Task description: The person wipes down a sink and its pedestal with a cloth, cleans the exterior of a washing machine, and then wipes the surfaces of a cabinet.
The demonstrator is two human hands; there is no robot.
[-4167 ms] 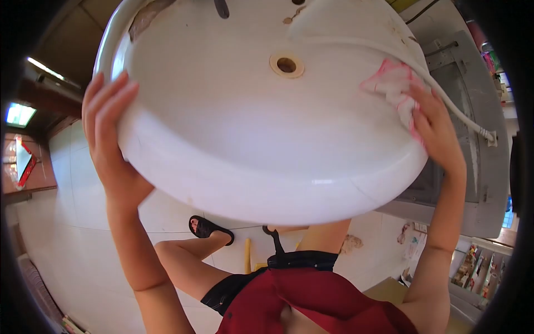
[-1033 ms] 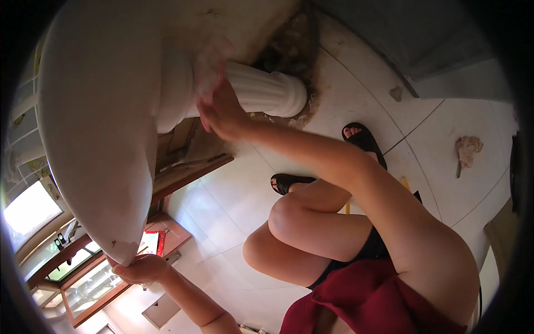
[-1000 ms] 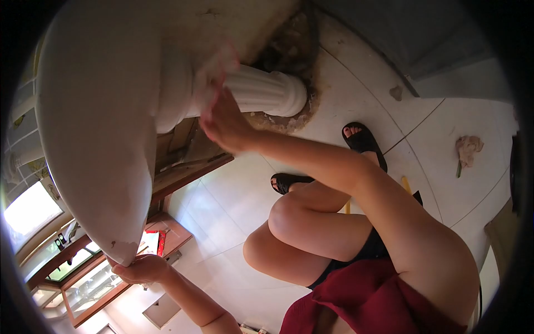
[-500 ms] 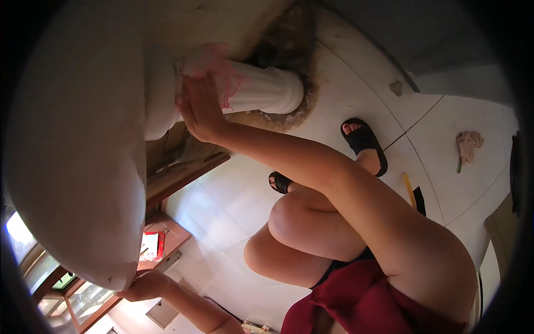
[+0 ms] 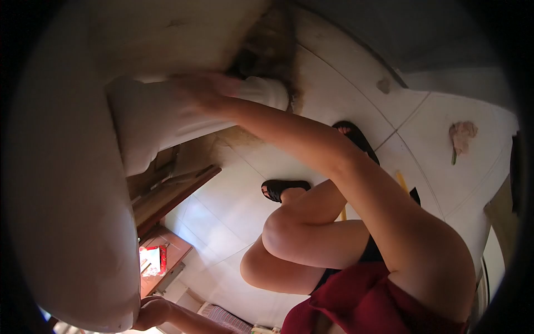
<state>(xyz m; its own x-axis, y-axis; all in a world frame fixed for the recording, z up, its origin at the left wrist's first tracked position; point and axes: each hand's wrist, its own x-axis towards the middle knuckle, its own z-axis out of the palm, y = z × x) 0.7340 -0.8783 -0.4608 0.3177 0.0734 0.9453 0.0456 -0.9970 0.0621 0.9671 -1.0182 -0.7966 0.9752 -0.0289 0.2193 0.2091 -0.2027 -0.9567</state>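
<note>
Pale floor tiles (image 5: 428,133) spread rightward in our head view. Our left hand (image 5: 151,313) touches the near end of the basin (image 5: 67,183), perhaps for balance; our blurred right hand (image 5: 203,93) holds a pinkish cloth (image 5: 227,85) against the pedestal (image 5: 158,114), farther off. We cannot tell either finger grip.

the white sink (image 5: 69,211) fills the left side, its smooth, rounded outside mostly in shade. the white pedestal (image 5: 146,114) runs from the sink toward the far right, wider at the sink end, its rounded foot on the right. a pinkish cloth (image 5: 228,85) (too blurred to make out its folds) lies against the pedestal, toward the foot.
</note>
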